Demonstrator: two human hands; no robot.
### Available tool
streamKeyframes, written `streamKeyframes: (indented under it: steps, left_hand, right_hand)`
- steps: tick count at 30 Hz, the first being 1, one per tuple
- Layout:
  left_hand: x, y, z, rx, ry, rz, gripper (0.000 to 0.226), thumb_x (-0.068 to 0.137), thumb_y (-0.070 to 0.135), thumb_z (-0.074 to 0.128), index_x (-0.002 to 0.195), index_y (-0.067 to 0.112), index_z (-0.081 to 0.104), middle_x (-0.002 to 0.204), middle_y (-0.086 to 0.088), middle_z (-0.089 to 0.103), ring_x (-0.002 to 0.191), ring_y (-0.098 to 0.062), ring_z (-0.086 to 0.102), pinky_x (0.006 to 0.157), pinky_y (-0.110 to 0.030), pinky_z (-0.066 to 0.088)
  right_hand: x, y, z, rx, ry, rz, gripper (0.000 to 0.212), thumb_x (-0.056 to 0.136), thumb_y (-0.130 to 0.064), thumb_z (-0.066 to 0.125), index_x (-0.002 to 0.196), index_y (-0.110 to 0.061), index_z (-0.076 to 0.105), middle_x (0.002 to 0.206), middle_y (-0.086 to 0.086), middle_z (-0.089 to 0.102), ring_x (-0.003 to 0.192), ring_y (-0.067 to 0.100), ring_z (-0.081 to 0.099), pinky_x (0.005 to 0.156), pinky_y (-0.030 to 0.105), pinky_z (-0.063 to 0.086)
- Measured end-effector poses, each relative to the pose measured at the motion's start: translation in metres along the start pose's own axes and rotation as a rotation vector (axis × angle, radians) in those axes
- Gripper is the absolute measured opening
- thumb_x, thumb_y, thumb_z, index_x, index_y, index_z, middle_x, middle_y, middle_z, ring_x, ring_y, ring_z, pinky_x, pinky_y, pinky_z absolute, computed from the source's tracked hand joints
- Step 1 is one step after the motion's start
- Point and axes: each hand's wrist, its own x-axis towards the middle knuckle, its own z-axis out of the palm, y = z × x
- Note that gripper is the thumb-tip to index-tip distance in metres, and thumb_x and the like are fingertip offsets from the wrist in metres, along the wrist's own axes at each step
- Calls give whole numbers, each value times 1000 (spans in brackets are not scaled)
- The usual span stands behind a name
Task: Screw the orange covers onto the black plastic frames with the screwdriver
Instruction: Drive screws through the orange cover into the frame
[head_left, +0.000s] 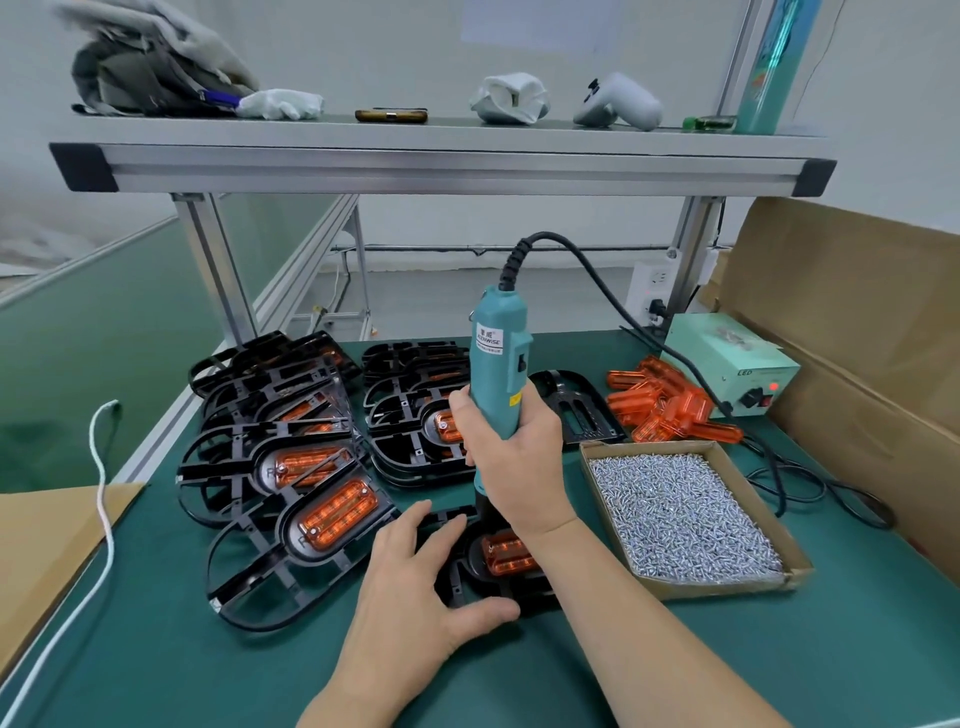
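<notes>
The right hand (519, 467) is clenching the screwdriver (498, 364) over a black frame (462, 571). The left hand (415, 587) is pressing it flat-fingered. A cardboard tray (717, 584) beside them is holding loose screws (680, 514).

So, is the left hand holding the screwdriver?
No, the right hand grips the screwdriver upright, while the left hand rests on the black frame.
</notes>
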Motion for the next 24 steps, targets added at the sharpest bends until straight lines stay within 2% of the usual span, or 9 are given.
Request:
streamKeyframes:
  steps: [2,6,9,11,15,19,22,24]
  left_hand:
    - [0,0,-1,-12,-14,-8,115,43,103,49,141,43,48,145,25,18,132,11,7,114,-25,15]
    - [0,2,-4,-17,-34,-16,118,40,103,51,142,44,46,149,22,18,132,12,4,114,-24,13]
    - [0,3,-5,11,-74,-17,119,39,104,48,144,48,40,156,18,13,138,5,4,116,-26,14]
    - [-1,4,-5,22,-84,-20,116,41,103,49,144,50,38,158,18,11,142,0,5,117,-29,17]
    - [-1,5,-6,29,-89,-20,109,48,94,58,144,46,41,156,13,18,144,-6,13,117,-29,22]
    - [0,4,-8,40,-108,10,104,51,90,59,144,44,44,155,11,21,142,-9,18,117,-29,24]
    - [2,6,-9,75,-127,27,105,51,89,57,144,43,44,156,9,22,142,-11,19,117,-25,22]
    - [3,7,-9,73,-123,10,108,47,90,52,143,41,46,156,8,22,143,-12,20,117,-25,23]
  right_hand:
    - [-1,1,1,-19,-26,-2,17,85,-44,70,86,-30,62,66,-7,61,59,15,57,58,40,54]
    - [-3,2,3,-17,-68,0,19,84,-43,70,86,-26,63,66,-6,64,56,11,58,57,29,48]
    - [-3,0,5,-26,-109,3,18,84,-42,70,84,-27,61,66,-6,64,54,8,56,56,28,47]
    - [-4,-1,6,-67,-128,-26,20,84,-43,70,84,-27,59,65,-6,60,56,9,53,55,29,47]
    - [-6,-3,8,-108,-165,-63,25,85,-46,69,87,-22,61,73,4,64,64,25,60,63,45,54]
    - [-8,-3,10,-112,-196,-66,24,85,-43,69,87,-20,60,75,7,65,69,30,65,65,49,55]
    - [-10,0,10,-103,-203,-62,23,86,-41,69,85,-22,58,74,5,64,68,28,63,63,47,54]
    - [-11,3,10,-92,-210,-77,19,86,-39,69,81,-28,55,71,-2,61,63,19,58,58,36,52]
